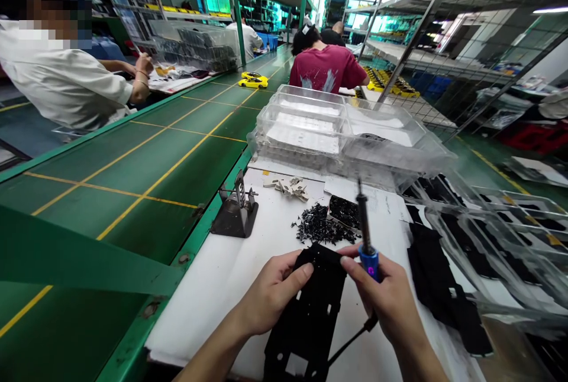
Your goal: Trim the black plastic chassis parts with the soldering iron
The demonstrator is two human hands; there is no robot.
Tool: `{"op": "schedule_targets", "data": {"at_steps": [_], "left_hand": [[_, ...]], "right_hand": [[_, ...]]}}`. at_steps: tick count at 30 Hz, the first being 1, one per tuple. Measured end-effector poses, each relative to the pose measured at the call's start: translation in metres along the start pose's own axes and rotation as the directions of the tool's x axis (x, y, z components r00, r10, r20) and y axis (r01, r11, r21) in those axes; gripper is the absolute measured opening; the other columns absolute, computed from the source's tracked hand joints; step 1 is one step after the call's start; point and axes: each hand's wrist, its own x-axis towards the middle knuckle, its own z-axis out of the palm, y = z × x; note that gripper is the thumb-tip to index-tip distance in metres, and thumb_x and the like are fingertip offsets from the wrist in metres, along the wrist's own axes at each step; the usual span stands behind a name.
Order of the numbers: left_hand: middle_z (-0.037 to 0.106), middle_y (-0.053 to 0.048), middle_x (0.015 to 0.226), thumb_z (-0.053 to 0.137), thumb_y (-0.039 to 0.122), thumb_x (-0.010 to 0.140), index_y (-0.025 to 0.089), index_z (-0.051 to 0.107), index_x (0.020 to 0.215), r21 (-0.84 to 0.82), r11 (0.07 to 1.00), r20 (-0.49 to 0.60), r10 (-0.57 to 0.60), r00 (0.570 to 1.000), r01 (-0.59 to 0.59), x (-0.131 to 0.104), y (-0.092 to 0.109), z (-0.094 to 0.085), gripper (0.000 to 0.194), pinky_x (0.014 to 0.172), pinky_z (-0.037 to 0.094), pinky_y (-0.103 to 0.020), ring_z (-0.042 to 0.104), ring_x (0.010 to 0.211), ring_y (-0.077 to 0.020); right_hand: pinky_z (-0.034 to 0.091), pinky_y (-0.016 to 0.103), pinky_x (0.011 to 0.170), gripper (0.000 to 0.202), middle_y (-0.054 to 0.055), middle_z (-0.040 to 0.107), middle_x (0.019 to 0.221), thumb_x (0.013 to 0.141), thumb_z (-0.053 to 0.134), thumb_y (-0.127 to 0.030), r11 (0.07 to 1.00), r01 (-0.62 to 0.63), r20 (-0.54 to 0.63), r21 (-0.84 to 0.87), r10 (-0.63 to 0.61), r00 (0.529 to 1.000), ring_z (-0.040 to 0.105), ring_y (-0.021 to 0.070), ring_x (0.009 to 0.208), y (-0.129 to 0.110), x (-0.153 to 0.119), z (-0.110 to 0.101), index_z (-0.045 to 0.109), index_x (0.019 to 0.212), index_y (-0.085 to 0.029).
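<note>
A flat black plastic plate [310, 317] with several small cut-outs is held over the white work surface. My left hand [277, 287] grips its upper left edge, thumb on top. At the upper right corner my right hand [381, 293] pinches the plate and also holds a soldering iron [369, 252] with a blue grip, its tip pointing up and its cord trailing below. Just beyond the plate lies a pile of small black parts [317, 225], beside a small box [344, 211] filled with more of them. Small whitish pieces [290, 188] lie farther back.
A metal stand [235, 213] sits at the left edge, beside a green conveyor [177, 151] carrying yellow car bodies [252, 80]. Clear trays [346, 128] are stacked behind. Black plates [444, 287] and more trays lie right. Other people sit along the line.
</note>
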Motion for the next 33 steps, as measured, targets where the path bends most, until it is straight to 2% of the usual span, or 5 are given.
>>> {"op": "schedule_targets", "data": {"at_steps": [2, 5, 14, 24, 33], "left_hand": [[0.061, -0.003, 0.086, 0.054, 0.044, 0.093, 0.016, 0.066, 0.104, -0.081, 0.996, 0.016, -0.025, 1.0, 0.027, -0.002, -0.003, -0.002, 0.033, 0.066, 0.046, -0.025, 0.058, 0.075, -0.0166], [0.062, -0.002, 0.081, 0.057, 0.046, 0.091, 0.015, 0.067, 0.103, -0.135, 0.99, 0.018, -0.046, 0.999, 0.048, -0.004, -0.008, -0.006, 0.035, 0.063, 0.048, -0.026, 0.06, 0.067, -0.0161], [0.07, -0.006, 0.089, 0.061, 0.046, 0.089, 0.015, 0.069, 0.104, -0.088, 0.992, -0.041, -0.097, 0.994, 0.093, -0.008, 0.003, -0.007, 0.035, 0.063, 0.049, -0.025, 0.064, 0.073, -0.0179], [0.072, -0.003, 0.072, 0.064, 0.043, 0.087, 0.016, 0.069, 0.104, -0.14, 0.978, -0.13, -0.171, 0.977, 0.152, -0.013, 0.007, -0.001, 0.032, 0.063, 0.049, -0.028, 0.065, 0.06, -0.0175], [0.073, -0.006, 0.084, 0.07, 0.039, 0.082, 0.014, 0.071, 0.108, -0.148, 0.982, -0.214, -0.148, 0.966, 0.118, -0.014, 0.013, 0.004, 0.037, 0.069, 0.049, -0.028, 0.065, 0.08, -0.0232]], "right_hand": [[0.026, 0.024, 0.037, 0.03, -0.009, 0.038, 0.044, 0.086, 0.068, -0.045, 0.99, -0.063, 0.124, 0.123, 0.048, 0.991, 0.032, 0.008, 0.036, -0.001, -0.002, 0.003, 0.061, 0.074, -0.019], [0.018, 0.025, 0.034, 0.036, -0.009, 0.035, 0.046, 0.086, 0.068, -0.043, 0.968, -0.097, 0.138, 0.231, 0.066, 0.988, 0.03, 0.0068, 0.035, -0.006, -0.005, 0.012, 0.049, 0.066, -0.02], [0.027, 0.024, 0.042, 0.038, -0.006, 0.035, 0.057, 0.088, 0.065, -0.038, 0.982, 0.064, 0.071, 0.179, -0.078, 0.994, 0.032, 0.0085, 0.048, -0.019, -0.004, 0.017, 0.042, 0.063, -0.021], [0.03, 0.025, 0.049, 0.038, -0.005, 0.037, 0.059, 0.089, 0.062, -0.032, 0.979, 0.191, 0.037, 0.074, -0.194, 0.98, 0.037, 0.0103, 0.053, -0.029, -0.003, 0.017, 0.038, 0.061, -0.021], [0.028, 0.026, 0.052, 0.039, -0.006, 0.037, 0.061, 0.088, 0.062, -0.024, 0.964, 0.246, 0.045, 0.105, -0.252, 0.967, 0.036, 0.0101, 0.055, -0.031, -0.002, 0.02, 0.033, 0.062, -0.022]]}}
